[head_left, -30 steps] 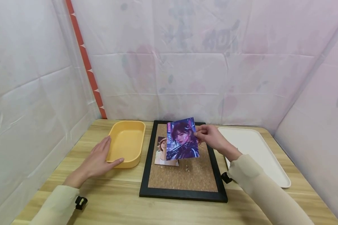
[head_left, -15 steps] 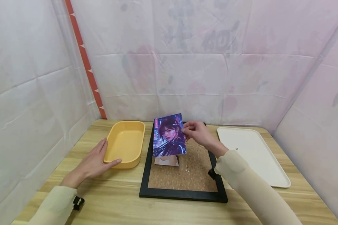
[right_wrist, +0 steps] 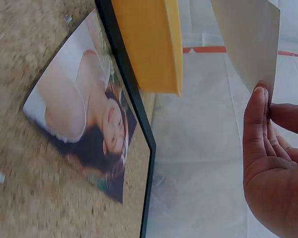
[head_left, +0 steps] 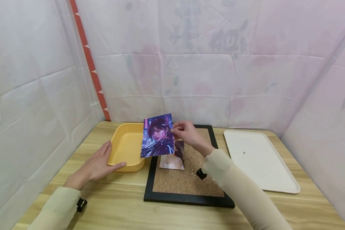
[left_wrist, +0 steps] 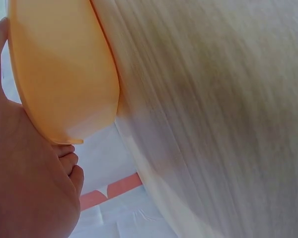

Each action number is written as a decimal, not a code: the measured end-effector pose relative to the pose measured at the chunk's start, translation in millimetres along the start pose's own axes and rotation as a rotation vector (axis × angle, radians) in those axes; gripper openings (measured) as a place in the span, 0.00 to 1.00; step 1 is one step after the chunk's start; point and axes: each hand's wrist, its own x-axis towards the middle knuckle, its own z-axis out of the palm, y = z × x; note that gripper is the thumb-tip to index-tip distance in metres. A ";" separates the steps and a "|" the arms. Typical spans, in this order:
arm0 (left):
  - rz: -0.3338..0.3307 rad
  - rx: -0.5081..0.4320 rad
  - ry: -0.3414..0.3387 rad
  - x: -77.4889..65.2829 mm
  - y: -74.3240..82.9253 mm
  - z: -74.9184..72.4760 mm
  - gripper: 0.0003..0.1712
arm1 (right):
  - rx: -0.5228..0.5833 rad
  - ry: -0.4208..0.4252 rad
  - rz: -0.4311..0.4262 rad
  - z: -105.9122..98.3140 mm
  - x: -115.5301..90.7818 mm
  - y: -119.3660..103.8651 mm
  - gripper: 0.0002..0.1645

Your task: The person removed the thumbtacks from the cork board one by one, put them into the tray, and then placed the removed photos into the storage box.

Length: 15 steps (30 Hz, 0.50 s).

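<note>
Leftward from over the corkboard (head_left: 201, 188), the purple picture card (head_left: 158, 135) has moved to where it hides part of the yellow box (head_left: 124, 149). Nearest, the left hand (head_left: 95, 164), fingers outstretched, touches the box's near-left corner; beyond, the right hand (head_left: 188, 134) pinches the card's right edge, near a portrait photo (head_left: 176, 162) on the corkboard.

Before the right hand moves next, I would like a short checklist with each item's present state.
1. The right hand pinches the purple card by its edge: ok.
2. The left hand touches the yellow tray: ok.
3. The photo lies on the cork board: ok.
4. The purple card is down in the yellow tray: not ok, held in the air.
5. The yellow tray's right inner side is free: cannot tell, the purple card hides part.
</note>
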 end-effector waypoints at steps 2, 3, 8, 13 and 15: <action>-0.003 0.002 -0.009 -0.3 1.2 0.2 0.74 | 0.003 0.010 0.013 7.4 3.9 0.3 0.12; -0.003 0.004 -0.011 -0.8 1.4 0.3 0.74 | 0.005 0.014 0.018 11.3 6.1 0.9 0.11; -0.001 0.018 -0.017 -2.7 1.4 -1.2 0.73 | 0.013 0.028 -0.003 29.7 16.8 1.7 0.10; 0.005 0.024 -0.018 -2.8 1.3 -2.8 0.72 | 0.040 0.033 -0.027 46.1 26.5 0.0 0.09; 0.005 0.023 -0.020 -3.3 1.2 -2.2 0.72 | 0.043 0.025 -0.021 51.9 29.5 0.7 0.09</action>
